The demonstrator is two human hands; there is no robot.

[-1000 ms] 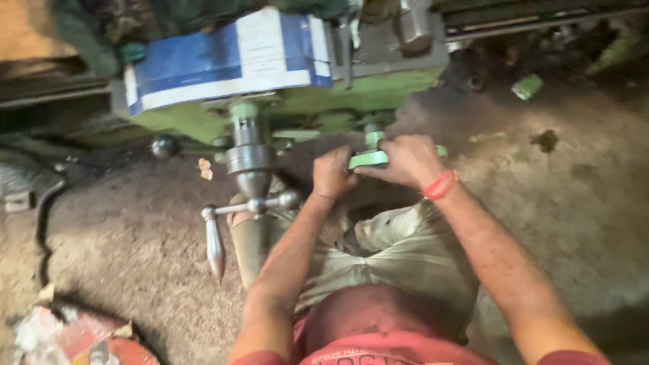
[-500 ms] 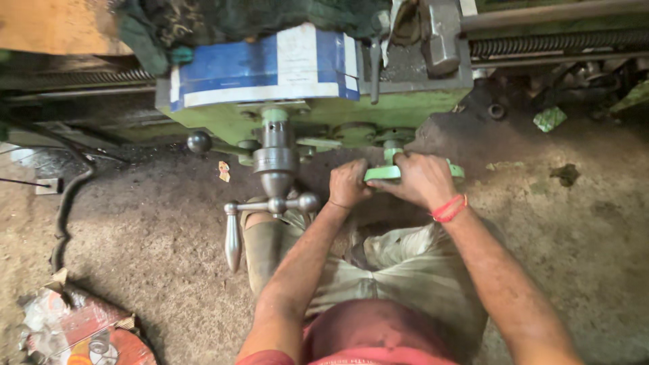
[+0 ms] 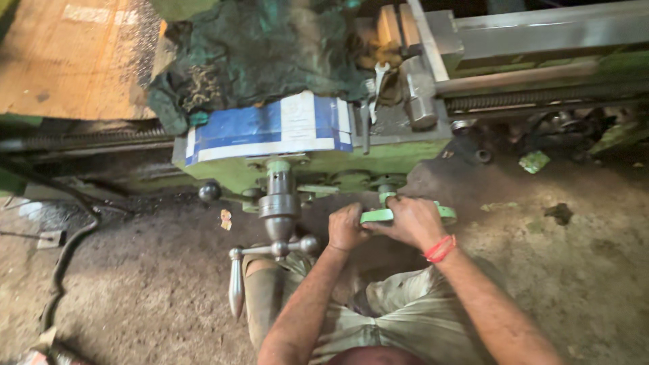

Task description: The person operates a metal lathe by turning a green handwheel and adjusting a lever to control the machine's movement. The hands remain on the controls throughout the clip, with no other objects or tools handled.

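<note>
I look down at a green lathe carriage (image 3: 378,159). Both hands grip a light green handwheel (image 3: 446,213) on its front. My left hand (image 3: 347,228) is closed on the wheel's left rim. My right hand (image 3: 410,220), with a red band at the wrist, covers the wheel's middle and top. To the left a grey steel crank handle (image 3: 278,223) sticks out toward me, with a long tapered grip (image 3: 236,287) hanging down and a ball end (image 3: 307,244) close to my left hand. My knees in khaki trousers are below.
A blue and white sheet (image 3: 270,128) lies on the carriage, with a dark green cloth (image 3: 263,54) behind it. A black ball lever (image 3: 209,192) juts out at left. The lathe bed and lead screw (image 3: 541,98) run right. A dark cable (image 3: 64,263) lies on the dirty floor.
The view has tilted up and shifted, so the machine sits lower and more of its top shows. Both hands stay on the green handwheel, with little visible change in grip.
</note>
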